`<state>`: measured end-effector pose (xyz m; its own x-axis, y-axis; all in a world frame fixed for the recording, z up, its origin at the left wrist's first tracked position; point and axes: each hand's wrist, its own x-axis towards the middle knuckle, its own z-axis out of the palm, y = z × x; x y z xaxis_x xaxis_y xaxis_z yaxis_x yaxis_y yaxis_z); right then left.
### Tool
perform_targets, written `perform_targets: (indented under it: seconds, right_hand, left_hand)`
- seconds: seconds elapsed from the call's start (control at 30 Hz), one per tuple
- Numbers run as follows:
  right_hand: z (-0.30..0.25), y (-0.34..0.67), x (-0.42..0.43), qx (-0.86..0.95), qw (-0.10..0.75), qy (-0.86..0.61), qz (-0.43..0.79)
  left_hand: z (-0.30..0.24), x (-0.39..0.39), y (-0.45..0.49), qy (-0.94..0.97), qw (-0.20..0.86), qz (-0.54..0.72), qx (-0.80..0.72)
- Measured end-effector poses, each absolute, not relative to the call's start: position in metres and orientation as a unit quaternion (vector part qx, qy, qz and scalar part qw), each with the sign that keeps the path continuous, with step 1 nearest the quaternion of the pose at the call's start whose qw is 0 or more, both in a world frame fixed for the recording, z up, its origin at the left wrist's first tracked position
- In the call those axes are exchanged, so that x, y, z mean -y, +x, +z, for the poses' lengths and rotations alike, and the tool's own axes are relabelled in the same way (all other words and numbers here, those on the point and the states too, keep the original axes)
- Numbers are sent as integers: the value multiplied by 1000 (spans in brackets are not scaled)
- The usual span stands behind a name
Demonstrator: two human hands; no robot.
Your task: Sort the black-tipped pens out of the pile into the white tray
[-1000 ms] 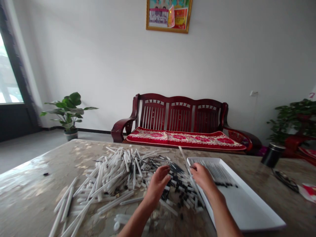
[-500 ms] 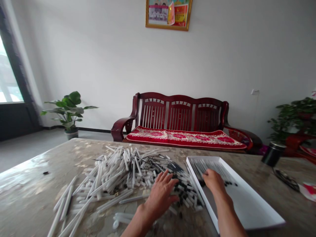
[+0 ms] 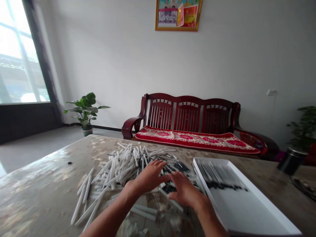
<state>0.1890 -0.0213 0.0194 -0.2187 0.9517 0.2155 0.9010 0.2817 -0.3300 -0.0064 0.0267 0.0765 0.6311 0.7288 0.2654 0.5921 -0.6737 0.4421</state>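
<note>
Head view: your heap of white plastic tubes (image 3: 125, 168) lies on the counter (image 3: 41, 174), with black-tipped tubes (image 3: 172, 172) at its right end. Your left hand (image 3: 150, 176) and right hand (image 3: 184, 191) rest palms down on the heap, fingers spread, nearly touching; can't tell if either holds anything. Just right, a white tray (image 3: 242, 210) holds rows of black-tipped rods (image 3: 219, 176). Farther right stands a black canister (image 3: 291, 161); beyond the counter, a red-cushioned wooden sofa (image 3: 197, 112).
</note>
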Motion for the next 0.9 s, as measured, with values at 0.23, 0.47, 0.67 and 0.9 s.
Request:
perform_targets:
  seconds: [0.23,0.47,0.67,0.9]
  right_hand:
    - [-15,148,21,808,168,-565,-17]
    - [-17,156,15,770,204,-598,-87]
    - [-14,187,14,740,213,-628,-116]
    - [-13,214,10,721,217,-648,-114]
  left_hand:
    - [6,35,-53,926,89,37,-365]
    - [-8,3,-51,911,26,90,-402]
    - [-15,-26,-71,913,-15,132,-386]
    - [-11,-51,-94,917,-41,138,-371]
